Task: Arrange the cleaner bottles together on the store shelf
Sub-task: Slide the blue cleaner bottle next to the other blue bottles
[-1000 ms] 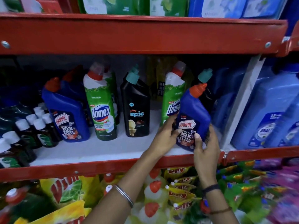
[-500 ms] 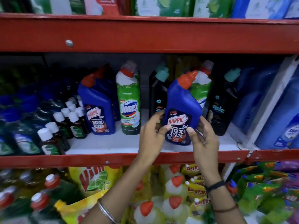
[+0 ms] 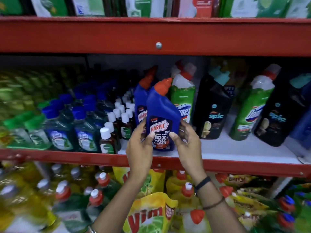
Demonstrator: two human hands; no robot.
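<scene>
A blue Harpic bottle (image 3: 161,113) with an orange cap stands at the front of the white shelf board (image 3: 235,147). My left hand (image 3: 139,145) grips its left side and my right hand (image 3: 186,142) its right side. Just behind and to its left stands a second blue Harpic bottle (image 3: 140,101), partly hidden. Right of them come a green Domex bottle (image 3: 184,96), a black Spic bottle (image 3: 213,108), another green Domex bottle (image 3: 252,111) and another black Spic bottle (image 3: 277,118).
Small white-capped dark bottles (image 3: 117,121) and blue-capped cleaner bottles (image 3: 80,130) crowd the shelf's left half. A red shelf rail (image 3: 235,167) runs along the front edge, with a red beam (image 3: 117,36) overhead. Yellow Vim packs (image 3: 148,214) and red-capped bottles fill the shelf below.
Both hands have carried the blue Harpic bottle leftward along the shelf, from beside the right Domex to right next to the other Harpic bottle. The view has swung left too.
</scene>
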